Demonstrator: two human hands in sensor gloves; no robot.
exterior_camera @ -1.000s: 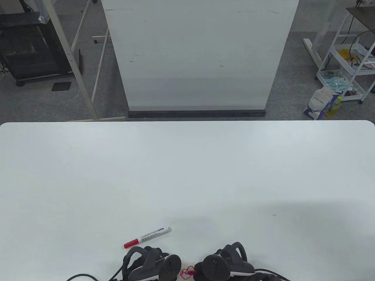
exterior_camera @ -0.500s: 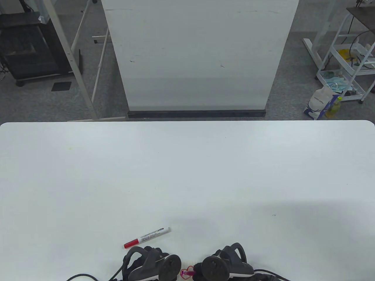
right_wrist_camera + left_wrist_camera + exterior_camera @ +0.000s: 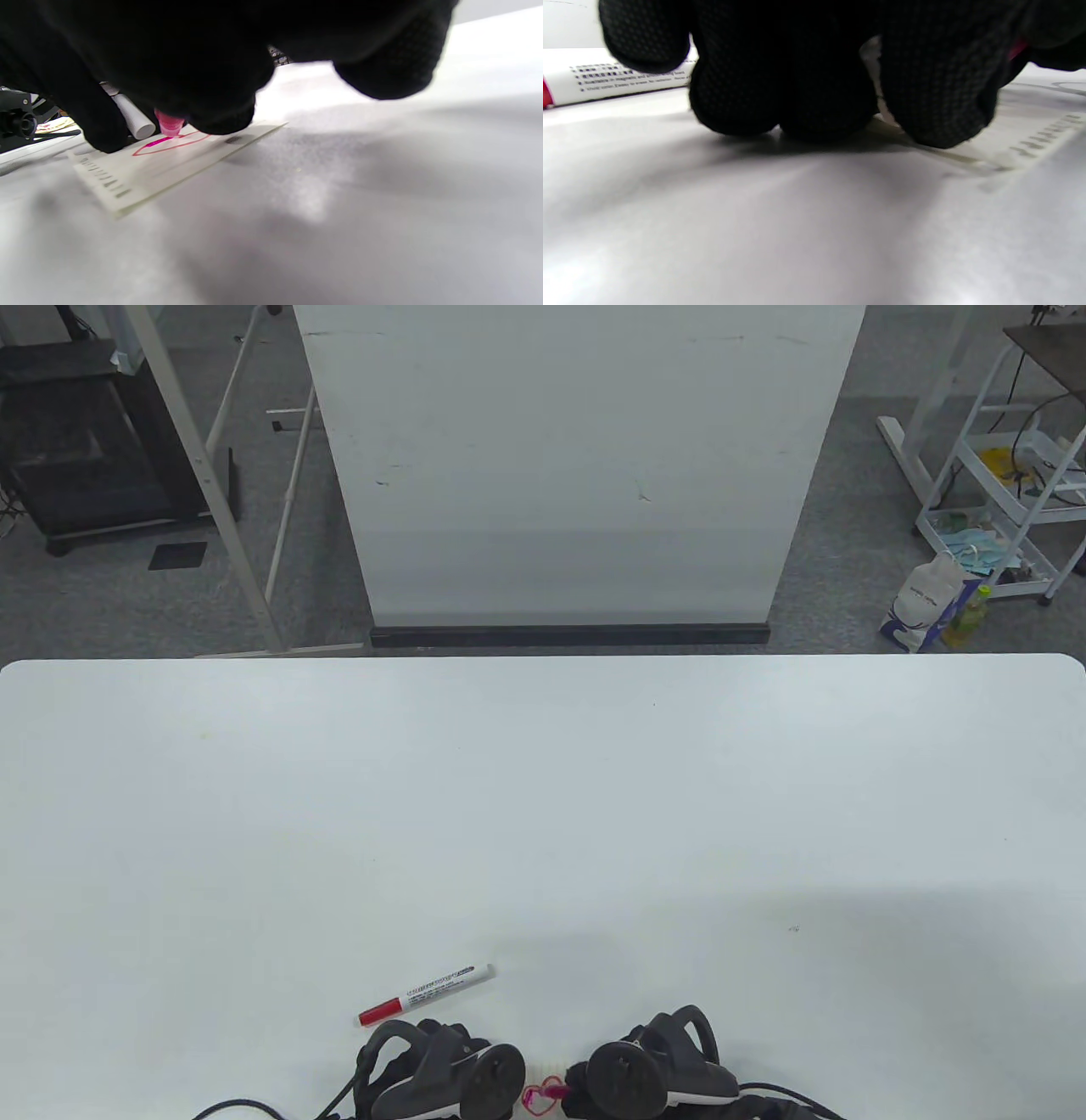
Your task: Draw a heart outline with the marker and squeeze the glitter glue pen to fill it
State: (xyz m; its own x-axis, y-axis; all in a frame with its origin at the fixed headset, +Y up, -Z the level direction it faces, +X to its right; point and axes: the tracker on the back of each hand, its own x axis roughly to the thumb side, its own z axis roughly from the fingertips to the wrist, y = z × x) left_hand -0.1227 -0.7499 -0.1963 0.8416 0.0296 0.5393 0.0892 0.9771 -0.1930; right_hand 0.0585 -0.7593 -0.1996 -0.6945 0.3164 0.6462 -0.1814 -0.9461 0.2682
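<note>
A small white card (image 3: pixel 169 167) with a red heart outline (image 3: pixel 178 143) lies at the table's near edge, between my hands. My right hand (image 3: pixel 585 1086) grips a pink glitter glue pen (image 3: pixel 169 124), whose tip touches the card inside the heart (image 3: pixel 543 1090). My left hand (image 3: pixel 441 1069) sits just left of the card, its fingertips (image 3: pixel 933 110) pressing down on the card's (image 3: pixel 1031 144) edge. A white marker with a red cap (image 3: pixel 427 993) lies capped on the table just beyond the left hand, also visible as the marker (image 3: pixel 606 78) in the left wrist view.
The white table (image 3: pixel 543 814) stretches far ahead and to both sides. A white cylinder end (image 3: pixel 133 118) shows behind the pen tip in the right wrist view. Beyond the table stand a white board (image 3: pixel 577 466) and a cart (image 3: pixel 1010 475).
My right hand has edged slightly left with the pen tip over the heart. The left hand and the marker have stayed put.
</note>
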